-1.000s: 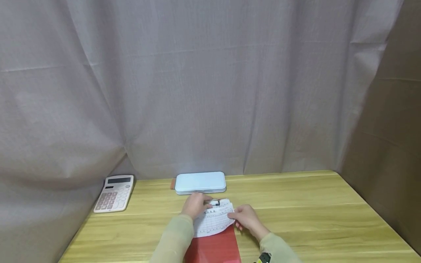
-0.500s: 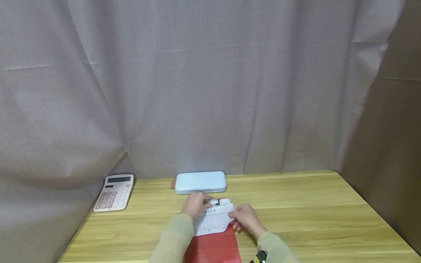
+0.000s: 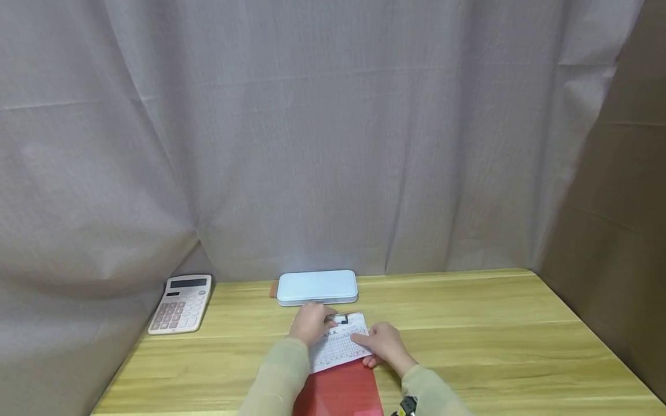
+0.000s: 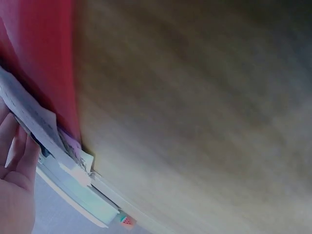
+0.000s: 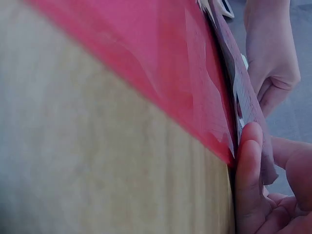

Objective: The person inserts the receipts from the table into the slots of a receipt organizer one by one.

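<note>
A red folder (image 3: 340, 390) lies on the table, with several printed grid papers (image 3: 333, 352) across its far end. A metal clip (image 3: 341, 319) sits at the top edge of the papers. My left hand (image 3: 310, 323) has its thumb and fingers around the left part of this clip. At the papers' right edge, my right hand (image 3: 385, 344) pinches them, thumb on top and fingers beneath. In the right wrist view the sheets (image 5: 246, 92) stand raised off the red folder (image 5: 156, 53). The left wrist view shows the papers' layered edge (image 4: 36, 114) beside my fingers (image 4: 27, 156).
Just beyond the papers lies a pale blue case (image 3: 317, 287), with a small orange-brown item (image 3: 273, 289) at its left end. A calculator (image 3: 181, 305) rests at the table's left edge. Grey curtain (image 3: 333, 144) hangs behind the wooden table (image 3: 494, 335).
My right thumb has slid inward over the papers. Their curled lower right corner now lies flatter, and the lower edge is straighter. The left hand stays at the clip.
</note>
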Available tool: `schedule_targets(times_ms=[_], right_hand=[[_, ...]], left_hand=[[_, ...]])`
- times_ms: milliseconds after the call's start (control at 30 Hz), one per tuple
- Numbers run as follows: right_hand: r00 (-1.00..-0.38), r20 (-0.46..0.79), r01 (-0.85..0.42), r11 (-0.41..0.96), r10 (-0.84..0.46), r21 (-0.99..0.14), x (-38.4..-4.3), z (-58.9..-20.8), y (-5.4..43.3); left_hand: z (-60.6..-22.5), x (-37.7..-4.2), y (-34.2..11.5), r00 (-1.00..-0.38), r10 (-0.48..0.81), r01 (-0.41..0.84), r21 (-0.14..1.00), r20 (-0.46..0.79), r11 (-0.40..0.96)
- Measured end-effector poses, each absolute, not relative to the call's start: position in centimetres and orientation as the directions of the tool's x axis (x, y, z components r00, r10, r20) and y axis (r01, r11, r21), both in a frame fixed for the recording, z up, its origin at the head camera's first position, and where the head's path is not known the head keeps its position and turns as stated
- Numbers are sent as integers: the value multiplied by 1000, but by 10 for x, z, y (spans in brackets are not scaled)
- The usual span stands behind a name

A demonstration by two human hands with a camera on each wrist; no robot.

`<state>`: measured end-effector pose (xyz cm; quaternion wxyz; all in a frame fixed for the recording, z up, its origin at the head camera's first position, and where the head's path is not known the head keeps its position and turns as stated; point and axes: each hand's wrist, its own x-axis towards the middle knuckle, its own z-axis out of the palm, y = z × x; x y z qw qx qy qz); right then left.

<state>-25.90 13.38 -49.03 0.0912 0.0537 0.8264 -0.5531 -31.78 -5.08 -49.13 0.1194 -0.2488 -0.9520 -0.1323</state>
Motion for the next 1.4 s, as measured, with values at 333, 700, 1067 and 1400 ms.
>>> schedule_targets(times_ms=[333, 700, 1067, 1400], right_hand=[[-976, -217, 209, 416, 27, -885, -260, -491, 130], [-972, -230, 220, 484, 39, -847, -267, -489, 125], [-965, -247, 255, 506, 85, -824, -270, -488, 123], [-957, -262, 288, 505, 122, -814, -269, -486, 121]], left_hand=[[-497, -317, -47, -816, 487, 534, 82, 311, 842], [-491, -316, -47, -821, 475, 520, 73, 318, 851], [-491, -315, -46, -838, 456, 505, 106, 300, 857], [-486, -312, -43, -851, 455, 493, 99, 262, 865]])
